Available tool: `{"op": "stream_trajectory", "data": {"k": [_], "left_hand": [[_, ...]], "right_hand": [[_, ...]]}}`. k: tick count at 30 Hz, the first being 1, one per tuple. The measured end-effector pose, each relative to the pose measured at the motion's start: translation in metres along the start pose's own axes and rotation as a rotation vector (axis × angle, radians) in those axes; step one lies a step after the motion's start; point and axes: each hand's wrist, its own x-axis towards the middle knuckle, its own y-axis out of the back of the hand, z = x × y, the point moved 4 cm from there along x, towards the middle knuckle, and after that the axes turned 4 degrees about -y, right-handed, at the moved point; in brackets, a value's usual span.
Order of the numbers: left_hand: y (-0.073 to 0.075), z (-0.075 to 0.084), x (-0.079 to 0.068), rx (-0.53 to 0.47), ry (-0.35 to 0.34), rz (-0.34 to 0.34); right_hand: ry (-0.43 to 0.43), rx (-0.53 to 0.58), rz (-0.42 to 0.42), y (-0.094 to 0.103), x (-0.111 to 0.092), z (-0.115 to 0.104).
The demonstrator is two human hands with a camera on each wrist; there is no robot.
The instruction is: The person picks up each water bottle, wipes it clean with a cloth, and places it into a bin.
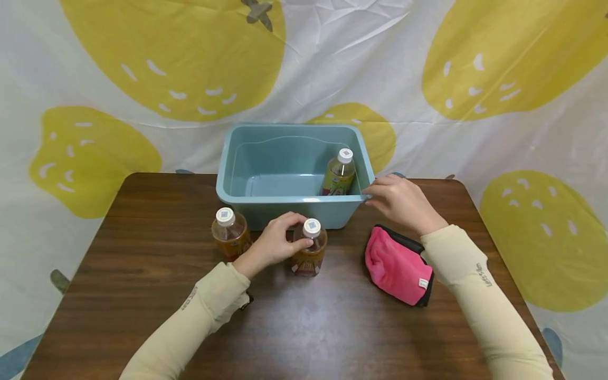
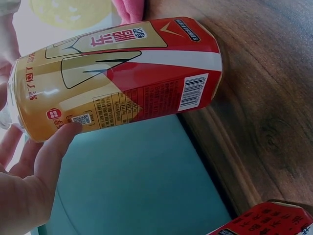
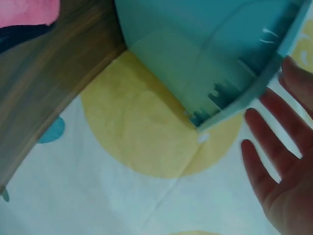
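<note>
My left hand (image 1: 273, 240) grips an amber drink bottle (image 1: 309, 258) near its white cap, thumb and fingers around the upper part. The bottle stands upright before the blue plastic bin (image 1: 290, 200). Its red and gold label (image 2: 142, 83) fills much of the left wrist view. At the bin's front right corner, my right hand (image 1: 401, 203) pinches the rim, its other fingers spread outside the wall in the right wrist view. Inside the bin, at the right, is a bottle with a yellow-green label (image 1: 339, 178). A second amber bottle (image 1: 231, 237) stands left of my left hand.
A folded pink cloth item (image 1: 394, 266) with a black underside lies on the dark wooden table (image 1: 323, 327), right of the held bottle. Behind the table hangs a white curtain (image 1: 332, 63) with yellow fruit prints.
</note>
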Motion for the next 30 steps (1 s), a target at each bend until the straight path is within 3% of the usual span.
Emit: {"op": "stream_trajectory", "data": {"k": [7,18,24,30], "left_hand": [[0.0,0.003,0.001,0.004,-0.012,0.001],[0.001,0.002,0.004,-0.028,0.046,-0.071],[0.004,0.005,0.005,-0.022,0.061,-0.09],[0.018,0.026,0.008,-0.019,0.007,-0.094]], "right_hand": [[-0.007,-0.037,0.097,-0.003,-0.002,0.0],[-0.127,-0.046,0.014,-0.004,0.002,0.0],[-0.151,-0.046,0.013,-0.005,0.004,-0.002],[-0.162,-0.051,0.004,-0.003,0.004,-0.002]]}}
